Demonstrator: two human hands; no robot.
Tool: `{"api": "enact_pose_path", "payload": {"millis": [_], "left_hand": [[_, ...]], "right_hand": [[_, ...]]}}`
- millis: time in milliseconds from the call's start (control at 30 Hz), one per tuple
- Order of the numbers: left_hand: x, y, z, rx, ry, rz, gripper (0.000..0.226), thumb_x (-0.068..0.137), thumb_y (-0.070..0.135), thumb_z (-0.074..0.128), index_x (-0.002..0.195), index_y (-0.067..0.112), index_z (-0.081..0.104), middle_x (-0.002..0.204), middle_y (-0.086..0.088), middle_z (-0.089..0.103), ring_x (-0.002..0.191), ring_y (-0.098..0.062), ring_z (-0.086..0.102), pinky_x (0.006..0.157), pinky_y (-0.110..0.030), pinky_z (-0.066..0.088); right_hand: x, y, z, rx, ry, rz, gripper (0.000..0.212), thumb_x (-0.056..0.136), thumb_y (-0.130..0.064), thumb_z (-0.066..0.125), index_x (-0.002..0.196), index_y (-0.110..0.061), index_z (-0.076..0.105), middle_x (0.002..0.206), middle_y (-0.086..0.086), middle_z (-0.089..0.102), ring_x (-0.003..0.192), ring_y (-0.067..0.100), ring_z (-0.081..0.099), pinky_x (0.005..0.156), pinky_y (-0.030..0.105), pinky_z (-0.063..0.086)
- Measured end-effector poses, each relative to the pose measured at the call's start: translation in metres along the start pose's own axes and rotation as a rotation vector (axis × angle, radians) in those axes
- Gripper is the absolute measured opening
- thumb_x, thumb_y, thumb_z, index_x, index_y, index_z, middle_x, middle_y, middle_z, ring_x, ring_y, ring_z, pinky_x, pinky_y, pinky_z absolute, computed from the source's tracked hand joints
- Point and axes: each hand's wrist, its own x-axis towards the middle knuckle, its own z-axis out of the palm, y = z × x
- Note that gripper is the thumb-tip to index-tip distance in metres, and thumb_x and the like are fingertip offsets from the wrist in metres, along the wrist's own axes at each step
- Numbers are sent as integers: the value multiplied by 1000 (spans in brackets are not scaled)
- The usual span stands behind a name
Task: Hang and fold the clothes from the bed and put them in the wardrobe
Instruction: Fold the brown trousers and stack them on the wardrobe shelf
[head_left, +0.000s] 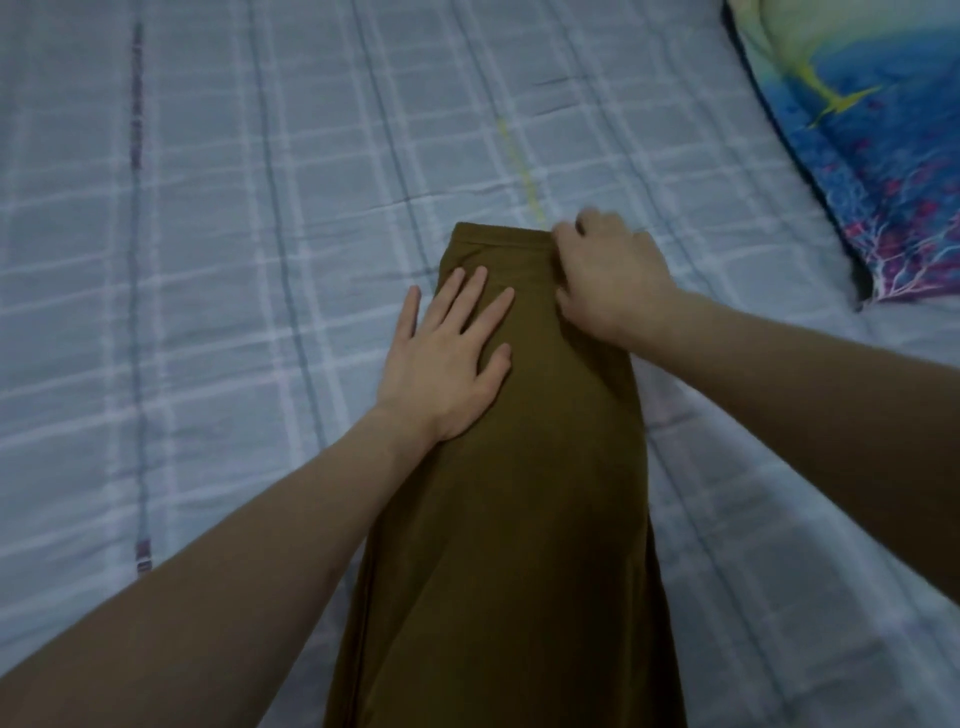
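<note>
Olive-brown garment (524, 493) being pressed flat on bed (234, 260) by splayed left hand (447, 358); far corner being pinched by curled right hand (608, 280).

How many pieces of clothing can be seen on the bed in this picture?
1: a long olive-brown fabric garment lying lengthwise on the pale blue checked bedsheet, under the flat left hand and the curled right hand. Others may lie outside the view.

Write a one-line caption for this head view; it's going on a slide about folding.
Left hand flat on an olive-brown garment on the checked bedsheet while the right hand grips its far edge.
</note>
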Motion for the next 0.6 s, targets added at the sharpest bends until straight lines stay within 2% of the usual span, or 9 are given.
{"api": "enact_pose_path", "payload": {"millis": [100,167,267,333,400,467,500,533,600], "left_hand": [[-2,1,-2,-32,94,43,62,94,52,17,152,31,25,163,0,11,150,-15,5,120,-46,-3],[-8,2,-6,-74,223,120,55,97,42,29,147,20,39,159,-5,23,147,-19,20,120,-45,0],[-18,4,-19,-161,389,285,33,95,23,42,122,12,59,146,-7,45,134,-24,41,118,-47,13],[-30,5,-32,-295,306,404,27,91,13,44,109,9,64,134,-7,56,122,-27,52,108,-47,33],[-57,11,-39,-365,192,539,35,87,9,47,116,9,67,134,-8,58,123,-26,54,100,-47,43],[-95,22,-42,-343,81,719,43,87,14,52,129,14,62,144,-6,50,135,-22,45,107,-46,39],[-113,29,-41,-286,8,811,47,90,19,53,137,19,55,151,-3,42,141,-19,35,113,-45,32],[-128,33,-38,-208,-64,881,51,93,26,52,144,25,46,156,1,33,146,-16,24,117,-44,24],[-144,38,-25,-105,-211,886,54,100,41,44,151,34,28,162,7,15,150,-12,3,120,-45,8]], "right_hand": [[33,-15,-20,53,-259,-84,65,75,-29,71,132,-11,44,131,15,47,117,34,49,94,40,45],[50,-21,-32,72,-375,-61,66,72,-35,78,129,-12,53,127,14,55,111,32,56,89,37,49],[60,-25,-33,9,-370,-13,61,76,-33,79,126,-8,56,125,13,58,110,33,56,82,36,45],[55,-27,-22,3,-376,0,53,80,-28,76,122,-4,54,122,18,58,108,36,56,77,35,42],[50,-26,-11,57,-322,12,33,85,-21,69,110,-5,54,114,18,58,95,35,57,72,35,43],[42,-23,-7,104,-201,20,11,87,-11,59,96,-10,53,106,15,57,85,31,54,68,36,40],[37,-21,-8,126,-140,27,8,86,-8,55,93,-11,52,106,14,57,85,31,52,69,36,38],[32,-20,-11,148,-89,24,10,86,-7,52,95,-12,52,106,14,56,86,31,52,69,35,36],[20,-20,-21,187,6,12,16,86,-9,50,102,-12,53,110,16,56,93,34,55,69,35,34]]}}
